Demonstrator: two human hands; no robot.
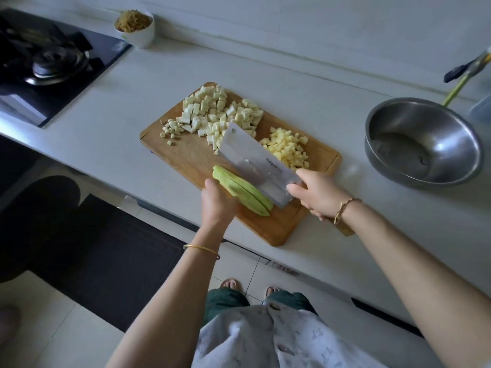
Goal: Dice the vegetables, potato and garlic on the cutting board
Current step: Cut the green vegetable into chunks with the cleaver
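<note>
Centre of my feed is a rectangular wooden cutting board (pixel 186 155), lying at an angle on the white counter (pixel 239 62). On its near end I see a long pale green peeled vegetable (pixel 244 189), split lengthwise into pieces that lie side by side. The left hand (pixel 216 203) comes down over the near end of it, fingers curled round it and thumb pressed to its side, so it has a firm hold. The right hand (pixel 317 193) is closed round the handle of a broad steel cleaver (pixel 255 160), forefinger and thumb pinching the blade near its heel; the wooden butt of the handle pokes out below the wrist. The blade leans with its flat towards me, and its edge meets the green vegetable along its length.

At the far end of the board I make out a heap of white cubes (pixel 218 110), with a small scatter of tiny pale bits (pixel 171 128) just left of it and a pile of yellow dice (pixel 287 147) to its right, partly behind the blade.

Off the board, a round steel bowl (pixel 451 123) stands to the right, a small white bowl of brownish shreds (pixel 138 35) at the back, and a black gas hob (pixel 53 62) on the left.
</note>
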